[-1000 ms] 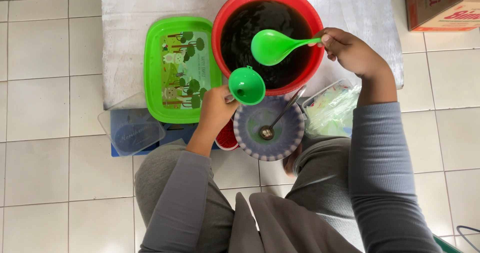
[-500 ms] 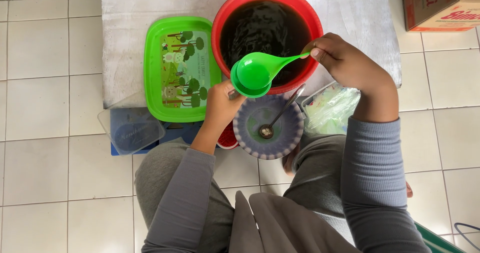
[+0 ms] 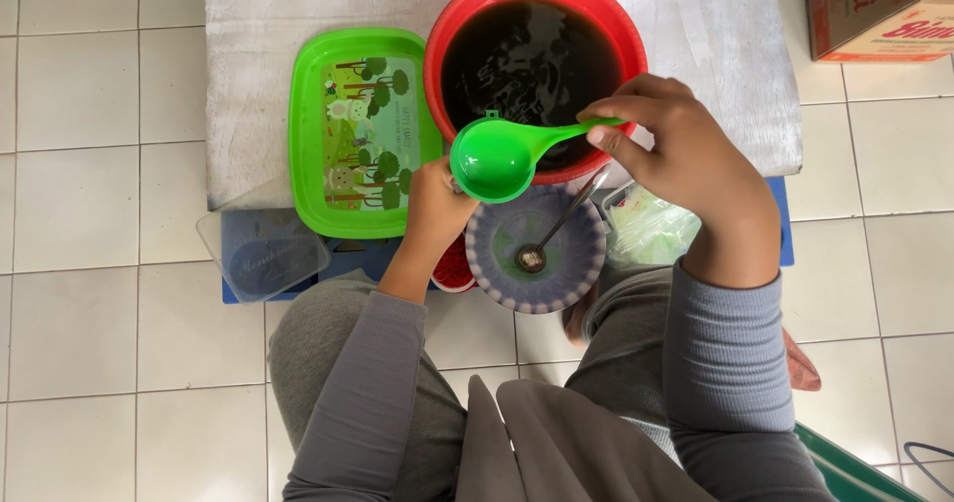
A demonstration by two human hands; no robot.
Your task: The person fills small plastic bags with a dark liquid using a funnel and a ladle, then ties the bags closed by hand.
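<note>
Now my right hand (image 3: 686, 154) grips the green ladle (image 3: 494, 159) over something hidden in my left hand (image 3: 437, 204); next comes a steady tilt.

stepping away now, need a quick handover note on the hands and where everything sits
Right hand holds the green ladle by its handle, its cup above the near rim of the red basin.
Left hand is beside and partly under the ladle; whatever it holds is hidden.
The basin holds dark liquid. The patterned bowl below holds a spoon and no dark liquid visible.
Green tray lies left, nothing on it.
</note>
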